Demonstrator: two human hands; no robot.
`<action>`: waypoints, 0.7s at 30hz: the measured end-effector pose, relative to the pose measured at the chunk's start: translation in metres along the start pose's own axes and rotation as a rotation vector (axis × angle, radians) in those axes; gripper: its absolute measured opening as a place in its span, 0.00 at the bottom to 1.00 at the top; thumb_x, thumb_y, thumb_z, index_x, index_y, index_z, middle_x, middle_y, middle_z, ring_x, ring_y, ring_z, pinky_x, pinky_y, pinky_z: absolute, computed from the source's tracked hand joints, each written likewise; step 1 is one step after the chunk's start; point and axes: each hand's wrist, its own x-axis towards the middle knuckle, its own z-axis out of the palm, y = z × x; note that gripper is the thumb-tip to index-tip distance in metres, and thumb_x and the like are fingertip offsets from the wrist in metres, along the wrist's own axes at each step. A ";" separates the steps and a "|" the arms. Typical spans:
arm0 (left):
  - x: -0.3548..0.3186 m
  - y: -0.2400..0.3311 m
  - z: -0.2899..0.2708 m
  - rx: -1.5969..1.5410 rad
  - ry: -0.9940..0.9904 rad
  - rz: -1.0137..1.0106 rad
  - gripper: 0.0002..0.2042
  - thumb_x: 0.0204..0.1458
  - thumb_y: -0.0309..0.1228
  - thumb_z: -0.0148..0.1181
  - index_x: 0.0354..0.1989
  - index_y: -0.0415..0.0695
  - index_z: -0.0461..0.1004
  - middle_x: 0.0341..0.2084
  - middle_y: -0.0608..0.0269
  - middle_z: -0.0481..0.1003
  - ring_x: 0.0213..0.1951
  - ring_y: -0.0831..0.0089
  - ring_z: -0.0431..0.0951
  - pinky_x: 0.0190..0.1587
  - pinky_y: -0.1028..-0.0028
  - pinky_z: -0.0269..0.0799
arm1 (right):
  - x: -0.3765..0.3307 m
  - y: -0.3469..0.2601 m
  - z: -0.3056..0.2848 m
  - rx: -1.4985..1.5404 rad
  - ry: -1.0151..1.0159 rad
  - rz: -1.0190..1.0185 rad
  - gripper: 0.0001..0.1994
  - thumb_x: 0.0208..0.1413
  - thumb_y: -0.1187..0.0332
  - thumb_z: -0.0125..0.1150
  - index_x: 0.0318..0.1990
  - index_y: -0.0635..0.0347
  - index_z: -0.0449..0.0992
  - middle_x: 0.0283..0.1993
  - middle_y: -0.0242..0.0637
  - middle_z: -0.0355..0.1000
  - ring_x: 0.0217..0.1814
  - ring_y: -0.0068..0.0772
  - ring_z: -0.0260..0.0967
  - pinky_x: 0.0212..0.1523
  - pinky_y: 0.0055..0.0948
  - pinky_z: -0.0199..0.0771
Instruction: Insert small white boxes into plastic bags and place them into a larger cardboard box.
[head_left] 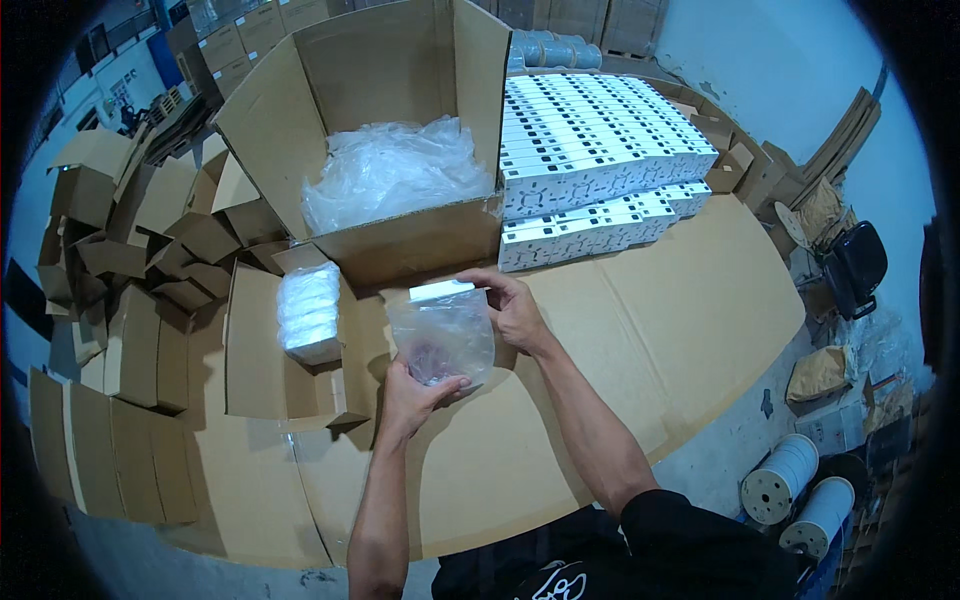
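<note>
Left hand (412,392): closed on the lower edge of a clear bag (445,338), thumb over the front, fingers beneath
Right hand (512,305): closed on the bag's upper right corner, fingers curled over the top edge
Bag: held between both hands just above the cardboard sheet (640,330), roughly upright, mouth at the top near the right hand
White box (440,290): seen at the bag's mouth, just left of the right hand's fingers; whether it is inside the bag or resting on its rim cannot be told
Wrapped stack (310,312): laid left of the grip, well apart from the left hand, on a flattened carton (262,350)
Big carton (385,130): stood open just beyond the grip, its front wall near the right hand's fingertips
Plastic liner (392,172): bunched inside the big carton, above the grip
White boxes (590,150): stacked in rows up and right of the grip, beside the big carton, on the cardboard sheet
Folded cartons (120,280): piled far left of the grip
Cable reels (800,490): set on the floor, down and far right of the grip
Forearms: brought in from the lower edge, bare, below a black sleeve (690,530)
</note>
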 end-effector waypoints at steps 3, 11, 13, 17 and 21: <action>0.001 0.000 -0.003 0.045 -0.040 -0.020 0.29 0.40 0.21 0.78 0.52 0.40 0.71 0.37 0.62 0.78 0.34 0.76 0.80 0.29 0.78 0.78 | 0.001 0.001 -0.003 -0.028 0.039 -0.062 0.18 0.58 0.80 0.63 0.56 0.62 0.77 0.52 0.33 0.77 0.49 0.23 0.74 0.52 0.26 0.76; 0.003 -0.012 -0.016 0.065 -0.164 -0.014 0.28 0.39 0.23 0.79 0.50 0.40 0.73 0.40 0.63 0.77 0.39 0.73 0.79 0.39 0.72 0.81 | 0.000 -0.025 -0.003 0.063 0.149 -0.047 0.18 0.56 0.81 0.66 0.54 0.62 0.74 0.48 0.36 0.76 0.49 0.26 0.75 0.51 0.27 0.80; 0.003 -0.010 -0.014 0.081 -0.172 -0.005 0.28 0.39 0.23 0.79 0.51 0.39 0.72 0.41 0.62 0.77 0.40 0.73 0.79 0.40 0.72 0.81 | 0.002 -0.022 -0.010 0.054 0.179 -0.128 0.18 0.56 0.82 0.66 0.54 0.63 0.73 0.48 0.37 0.75 0.49 0.27 0.75 0.49 0.28 0.82; 0.000 -0.003 -0.012 0.074 -0.161 -0.071 0.29 0.38 0.24 0.80 0.51 0.37 0.73 0.43 0.61 0.78 0.43 0.73 0.79 0.42 0.71 0.81 | 0.000 -0.028 -0.008 0.150 0.258 -0.186 0.16 0.57 0.83 0.65 0.49 0.64 0.69 0.49 0.41 0.73 0.49 0.29 0.75 0.45 0.30 0.86; 0.001 -0.006 -0.015 0.107 -0.159 -0.019 0.30 0.38 0.23 0.80 0.52 0.37 0.73 0.43 0.60 0.78 0.43 0.73 0.79 0.43 0.71 0.81 | -0.001 -0.030 0.002 0.355 0.273 -0.168 0.14 0.58 0.82 0.64 0.47 0.63 0.67 0.48 0.42 0.73 0.50 0.31 0.75 0.46 0.32 0.86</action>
